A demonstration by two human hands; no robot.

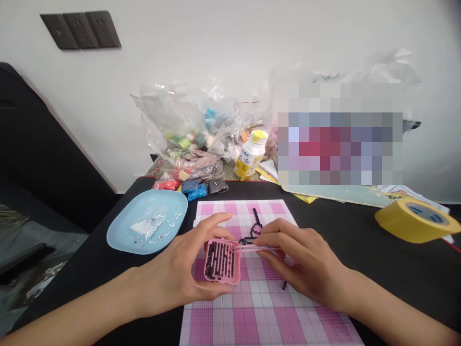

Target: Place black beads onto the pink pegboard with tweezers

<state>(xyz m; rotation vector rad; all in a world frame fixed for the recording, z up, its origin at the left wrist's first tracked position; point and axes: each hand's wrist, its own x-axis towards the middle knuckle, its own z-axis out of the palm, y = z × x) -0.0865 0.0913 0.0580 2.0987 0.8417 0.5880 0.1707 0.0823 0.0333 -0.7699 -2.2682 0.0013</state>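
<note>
Pink tray [237, 273]: in the left hand [185, 257], over the checked board [230, 319], black beads [221, 259] lined up inside.
Left hand: grip pinching the tray between thumb and fingers.
Right hand [304, 254]: grip pinching a slim tool [248, 248], its end at the tray's right edge.
Checked board: on the black counter [338, 226], bearing a black bead outline [256, 216].
Blue plate [122, 216]: left of the board.

Over the checked board [248, 322], the pink tray [237, 270] holds black beads [220, 262], many in rows.
</note>
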